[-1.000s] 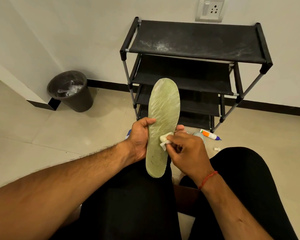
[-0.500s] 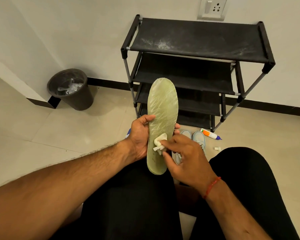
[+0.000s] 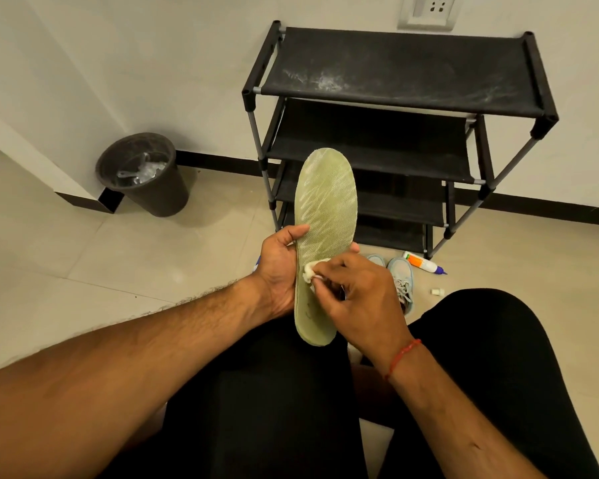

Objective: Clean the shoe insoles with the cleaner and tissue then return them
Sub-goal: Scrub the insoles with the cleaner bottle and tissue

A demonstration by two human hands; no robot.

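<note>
Bin [image 3: 159, 198] with crumpled clear plastic [image 3: 139, 172] inside, well apart from insole [image 3: 325, 202]

Dim warm indoor light, soft shadows, sharp focus, wide-angle bending at edges

left hand [image 3: 280, 271] grips insole [image 3: 325, 202] edge | right hand [image 3: 358, 293] pinches tissue [image 3: 311, 271] | forearms converge over lap

- A single head-worn view looks forward and steeply down across the person's forearms and lap.
- Close in, the left hand [image 3: 280, 271] and right hand [image 3: 362, 295] sit mid-frame.
- Farther ahead lie the floor [image 3: 83, 271], the shoe rack [image 3: 395, 70] and the wall [image 3: 153, 63]; the wide-angle lens bends the edges.
</note>
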